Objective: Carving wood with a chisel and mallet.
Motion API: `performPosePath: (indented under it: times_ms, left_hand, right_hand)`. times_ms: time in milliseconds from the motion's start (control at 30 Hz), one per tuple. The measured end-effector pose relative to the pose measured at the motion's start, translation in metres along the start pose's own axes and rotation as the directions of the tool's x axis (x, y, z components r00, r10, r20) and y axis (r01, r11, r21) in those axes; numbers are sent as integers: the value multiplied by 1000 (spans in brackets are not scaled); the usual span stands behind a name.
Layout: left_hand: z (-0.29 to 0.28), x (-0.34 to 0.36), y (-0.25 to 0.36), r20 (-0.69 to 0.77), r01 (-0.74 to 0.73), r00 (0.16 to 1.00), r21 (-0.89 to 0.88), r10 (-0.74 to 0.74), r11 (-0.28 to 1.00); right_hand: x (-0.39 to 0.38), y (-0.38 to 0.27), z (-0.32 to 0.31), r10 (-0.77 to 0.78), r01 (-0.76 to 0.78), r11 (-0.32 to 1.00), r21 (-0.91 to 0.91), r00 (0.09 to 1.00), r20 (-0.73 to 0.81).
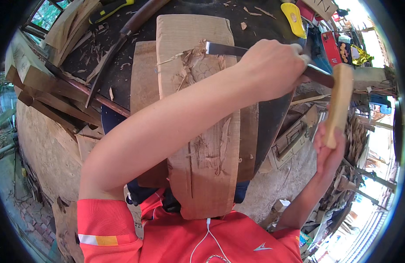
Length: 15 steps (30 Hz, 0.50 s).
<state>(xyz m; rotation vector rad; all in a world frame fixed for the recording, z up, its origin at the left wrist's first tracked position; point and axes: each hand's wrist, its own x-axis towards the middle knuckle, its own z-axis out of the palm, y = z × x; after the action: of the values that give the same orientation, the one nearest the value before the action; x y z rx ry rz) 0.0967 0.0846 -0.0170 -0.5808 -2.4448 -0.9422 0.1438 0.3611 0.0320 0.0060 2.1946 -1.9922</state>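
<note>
Planks: two on the bench (255, 26), a pale long plank (198, 131) stacked on a darker, wider board (143, 79); the pale one runs from the bench's far edge down to the person's chest.
Chisel: one chisel (224, 49), flat steel blade with a dark handle, its tip in the splintered, carved patch near the plank's far end.
Mallet: one pale wooden mallet (338, 103), upright, off the bench's right edge.
Left hand: the left hand (272, 65) is fisted tight round the chisel's handle, knuckles up, forearm stretched diagonally across the plank.
Right hand: the right hand (327, 151) is clamped on the mallet's lower end, wrist raised, forearm rising from the lower right.
Other tools: one long dark-handled tool (119, 41) near the bench's far left; one yellow oval pad (293, 18) at the far right corner.
Packages: red boxes (332, 44) and a blue case beyond the far right corner, labels too small to make out.
Shavings: many wood chips (250, 11) along the far edge.
</note>
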Motion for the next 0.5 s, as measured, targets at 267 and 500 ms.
performPosePath:
  times_ms: [267, 500]
  left_hand:
    - [7, 2, -1, 58, 20, 998, 6, -21, 1000]
    - [-1, 4, -8, -9, 123, 992, 53, -123, 991]
  right_hand:
    - [16, 0, 20, -19, 213, 903, 373, 887, -461]
    - [25, -9, 0, -40, 109, 945, 309, 974, -222]
